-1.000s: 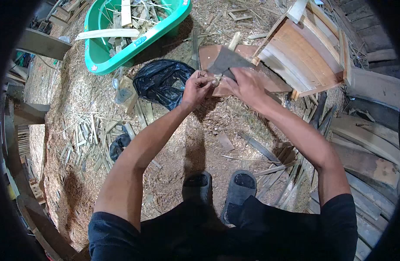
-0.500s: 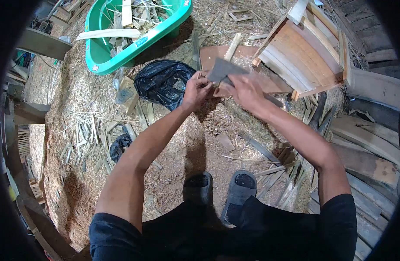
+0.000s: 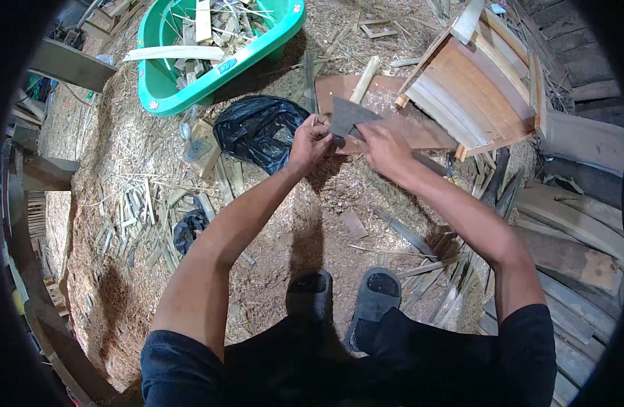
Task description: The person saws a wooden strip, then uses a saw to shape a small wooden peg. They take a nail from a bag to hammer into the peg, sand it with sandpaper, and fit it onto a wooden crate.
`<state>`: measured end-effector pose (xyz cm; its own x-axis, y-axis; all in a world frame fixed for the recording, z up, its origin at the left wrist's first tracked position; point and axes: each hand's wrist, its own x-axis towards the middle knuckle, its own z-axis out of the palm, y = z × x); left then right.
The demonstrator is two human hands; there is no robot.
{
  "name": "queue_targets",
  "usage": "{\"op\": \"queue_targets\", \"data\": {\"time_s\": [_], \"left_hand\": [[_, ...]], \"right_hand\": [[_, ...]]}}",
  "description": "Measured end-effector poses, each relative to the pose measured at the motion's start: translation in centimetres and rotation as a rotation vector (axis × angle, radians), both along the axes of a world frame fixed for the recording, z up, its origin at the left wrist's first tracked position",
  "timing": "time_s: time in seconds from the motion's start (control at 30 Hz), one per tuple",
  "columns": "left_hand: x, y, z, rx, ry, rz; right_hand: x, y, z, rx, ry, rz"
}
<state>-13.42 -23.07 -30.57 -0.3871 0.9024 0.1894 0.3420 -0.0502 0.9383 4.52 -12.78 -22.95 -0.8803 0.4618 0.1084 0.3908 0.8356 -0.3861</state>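
Note:
My right hand point(image 3: 388, 148) is closed around a tool with a broad, flat, dark grey blade point(image 3: 351, 117), which looks like a cleaver. Its pointed upper corner stands up beside my left hand. My left hand point(image 3: 310, 141) is pinched together just left of the blade; what lies between its fingertips is too small to make out. Below and behind both hands is a brown board point(image 3: 420, 133) on the ground, with a pale wood strip point(image 3: 365, 80) across it. A black plastic bag point(image 3: 254, 132) lies open next to my left hand.
A green plastic tub point(image 3: 190, 98) with wood scraps stands at upper left. A slatted wooden piece point(image 3: 471, 88) sits at upper right, boards point(image 3: 576, 210) lie along the right side, and scrap sticks point(image 3: 139, 203) cover the ground at left. My sandalled feet point(image 3: 376, 298) are below.
The blade, blurred and tilted before, now stands steeper and sharper in view. My right hand has shifted slightly; my left hand stays pinched in nearly the same place.

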Motion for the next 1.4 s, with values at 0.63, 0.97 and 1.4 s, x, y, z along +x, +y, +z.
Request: {"op": "queue_targets", "data": {"time_s": [0.63, 0.97, 1.4], "left_hand": [[0.3, 0.1, 0.7, -0.004, -0.031, 0.018], [0.0, 0.1, 0.9, -0.060, -0.022, -0.007], [-0.2, 0.2, 0.1, -0.007, 0.016, -0.009]], "right_hand": [[-0.3, 1.1, 2.9, -0.129, 0.001, -0.092], [0.2, 0.3, 0.3, -0.108, -0.042, -0.110], [0.1, -0.1, 1.0, -0.035, -0.103, -0.059]]}}
